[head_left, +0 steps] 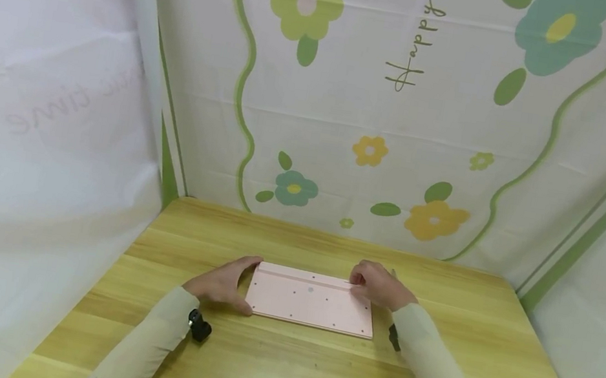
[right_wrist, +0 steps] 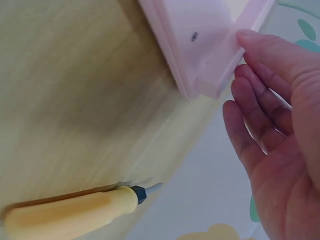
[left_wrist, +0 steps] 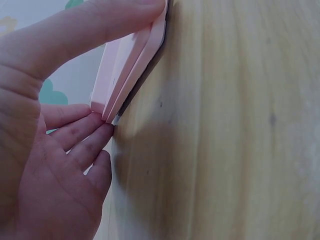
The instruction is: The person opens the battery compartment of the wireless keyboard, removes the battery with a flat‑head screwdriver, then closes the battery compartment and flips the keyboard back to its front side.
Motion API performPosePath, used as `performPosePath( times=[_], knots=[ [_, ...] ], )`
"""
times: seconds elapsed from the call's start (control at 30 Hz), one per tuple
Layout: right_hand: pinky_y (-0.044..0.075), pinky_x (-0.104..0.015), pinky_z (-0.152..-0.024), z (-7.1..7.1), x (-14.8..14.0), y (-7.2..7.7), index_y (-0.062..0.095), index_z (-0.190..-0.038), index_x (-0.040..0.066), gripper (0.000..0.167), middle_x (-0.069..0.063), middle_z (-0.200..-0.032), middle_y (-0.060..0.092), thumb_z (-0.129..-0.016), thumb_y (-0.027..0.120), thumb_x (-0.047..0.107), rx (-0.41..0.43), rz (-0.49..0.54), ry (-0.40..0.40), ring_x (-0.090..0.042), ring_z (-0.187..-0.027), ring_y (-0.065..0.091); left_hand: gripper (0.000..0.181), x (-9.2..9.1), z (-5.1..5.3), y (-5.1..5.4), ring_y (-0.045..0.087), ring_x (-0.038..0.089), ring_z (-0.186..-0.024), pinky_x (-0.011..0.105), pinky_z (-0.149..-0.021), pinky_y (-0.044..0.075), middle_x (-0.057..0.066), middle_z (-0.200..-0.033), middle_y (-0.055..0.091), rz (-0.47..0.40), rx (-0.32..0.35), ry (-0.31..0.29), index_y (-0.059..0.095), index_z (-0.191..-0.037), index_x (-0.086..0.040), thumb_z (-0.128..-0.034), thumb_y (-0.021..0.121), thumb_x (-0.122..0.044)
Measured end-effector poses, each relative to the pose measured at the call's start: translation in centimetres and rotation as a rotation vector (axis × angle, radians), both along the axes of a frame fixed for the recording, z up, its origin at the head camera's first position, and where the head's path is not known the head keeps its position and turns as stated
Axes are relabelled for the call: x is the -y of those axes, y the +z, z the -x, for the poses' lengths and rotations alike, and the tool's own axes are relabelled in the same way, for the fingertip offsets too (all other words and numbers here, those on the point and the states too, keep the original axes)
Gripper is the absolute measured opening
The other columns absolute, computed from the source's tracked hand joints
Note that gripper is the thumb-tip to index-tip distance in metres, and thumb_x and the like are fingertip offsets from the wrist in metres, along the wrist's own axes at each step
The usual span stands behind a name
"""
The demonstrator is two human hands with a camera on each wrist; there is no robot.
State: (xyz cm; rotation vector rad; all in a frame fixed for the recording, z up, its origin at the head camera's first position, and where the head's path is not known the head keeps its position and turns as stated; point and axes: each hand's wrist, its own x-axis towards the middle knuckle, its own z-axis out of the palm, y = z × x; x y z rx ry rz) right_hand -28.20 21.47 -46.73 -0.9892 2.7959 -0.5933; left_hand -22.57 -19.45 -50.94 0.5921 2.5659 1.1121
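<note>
Panel at lower centre of the head view: your left hand grips its left end, your right hand pinches its upper edge; likely a steadying step, next move calling for an even two-handed hold.

Two hands, two sleeves, two wrist cameras, one board, one screwdriver and one table are pictured.

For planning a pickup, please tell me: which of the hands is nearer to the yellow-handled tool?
Right. The right hand is close beside the yellow-handled tool, at the right end of the pink panel; the left hand is farther away, at the panel's left end.
</note>
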Motion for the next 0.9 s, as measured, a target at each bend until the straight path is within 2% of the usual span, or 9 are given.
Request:
performPosePath(
  times=[0.17, 0.4, 0.63, 0.77, 0.9],
  knots=[
    [0.053, -0.026, -0.072, 0.2, 0.4, 0.5, 0.075, -0.093, 0.003, 0.007, -0.009, -0.091, 0.072, -0.092, 0.076, -0.003, 0.05, 0.0, -0.015, -0.02, -0.082, 0.06, 0.126, 0.0, 0.0, -0.1, 0.029, 0.039, -0.16, 0.061, -0.129, 0.028, 0.016, -0.172, 0.032, 0.005, 0.004, 0.003, 0.028, -0.166, -0.009, -0.0677, 0.1, -0.04],
    [0.054, -0.026, -0.075, 0.5, 0.5, 0.7, 0.076, -0.093, 0.005, 0.007, -0.005, -0.092, 0.072, -0.092, 0.077, -0.002, 0.057, -0.027, -0.013, -0.015, -0.082, 0.058, 0.126, 0.1, 0.0, 0.0, 0.029, 0.04, -0.16, 0.062, -0.129, 0.028, 0.016, -0.171, 0.032, 0.013, 0.005, 0.003, 0.028, -0.166, -0.01, -0.0677, 0.1, -0.04],
    [0.056, -0.025, -0.072, 1.1, 0.7, 1.4, 0.075, -0.092, 0.004, 0.006, -0.003, -0.088, 0.072, -0.091, 0.08, 0.003, 0.163, -0.038, -0.017, -0.012, -0.078, 0.059, 0.127, 0.0, 0.0, 0.2, 0.029, 0.041, -0.159, 0.062, -0.128, 0.029, 0.017, -0.172, 0.032, 0.027, 0.003, 0.002, 0.027, -0.167, -0.011, -0.0673, 0.1, -0.039],
    [0.055, -0.025, -0.071, 1.4, 0.9, 1.9, 0.076, -0.09, 0.005, 0.006, -0.002, -0.087, 0.072, -0.09, 0.082, 0.003, 0.194, -0.069, -0.029, -0.011, -0.077, 0.059, 0.126, -0.1, 0.0, 0.2, 0.028, 0.041, -0.16, 0.062, -0.129, 0.028, 0.017, -0.172, 0.031, 0.02, 0.01, 0.008, 0.027, -0.167, -0.01, -0.0677, 0.1, -0.04],
    [0.053, -0.025, -0.071, 1.7, 1.1, 2.2, 0.076, -0.088, 0.008, 0.008, -0.001, -0.088, 0.072, -0.09, 0.083, 0.004, 0.25, -0.08, -0.076, -0.012, -0.076, 0.058, 0.126, -0.1, -0.1, 0.2, 0.028, 0.041, -0.16, 0.063, -0.128, 0.028, 0.017, -0.172, 0.031, 0.008, 0.01, 0.009, 0.028, -0.166, -0.009, -0.0675, 0.1, -0.039]
  ],
)
